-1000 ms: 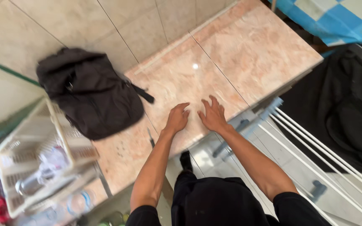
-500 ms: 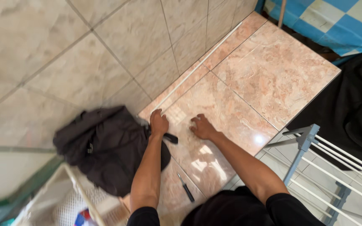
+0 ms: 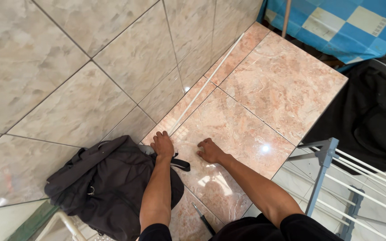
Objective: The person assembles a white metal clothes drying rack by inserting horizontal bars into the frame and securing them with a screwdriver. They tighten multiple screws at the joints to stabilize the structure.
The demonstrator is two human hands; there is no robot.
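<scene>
My left hand (image 3: 162,145) rests knuckles-up on the pink marble tile ledge (image 3: 273,85), fingers curled under. It sits at the near end of a thin white rod (image 3: 206,85) that lies along the foot of the wall; whether the fingers grip the rod is hidden. A black backpack (image 3: 103,183) lies just left of this hand, and its strap (image 3: 180,164) passes under my wrist. My right hand (image 3: 210,151) is a hand's width to the right, fingers bent with the tips pressed on the tile, holding nothing.
A grey tiled wall (image 3: 90,67) rises behind the ledge. A slim black tool (image 3: 202,218) lies on the tile near my body. A blue-grey drying rack (image 3: 331,174) stands at right, with black cloth (image 3: 371,116) and a blue checked cloth (image 3: 349,22) beyond.
Both hands have slid across the tile toward the wall and the backpack. Their fingers, spread flat a second ago, are now curled. The view has swung toward the wall.
</scene>
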